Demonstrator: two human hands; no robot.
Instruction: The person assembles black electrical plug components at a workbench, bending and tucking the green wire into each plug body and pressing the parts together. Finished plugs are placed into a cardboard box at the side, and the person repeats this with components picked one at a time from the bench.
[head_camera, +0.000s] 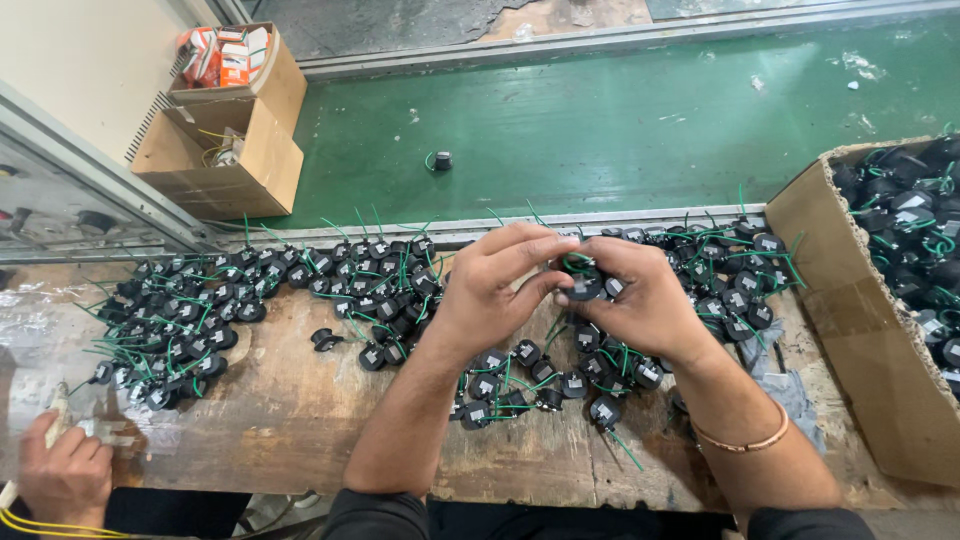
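Black part (583, 288) with green wire sits pinched between both hands above the bench (300, 410), right hand (640, 300) cupping it, left hand (490, 285) closing its fingertips on it from the left.

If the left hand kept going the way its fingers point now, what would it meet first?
The left hand points rightward, its fingertips already on the small black round part with green wire held between both hands. Just beyond that it would probably meet the right hand.
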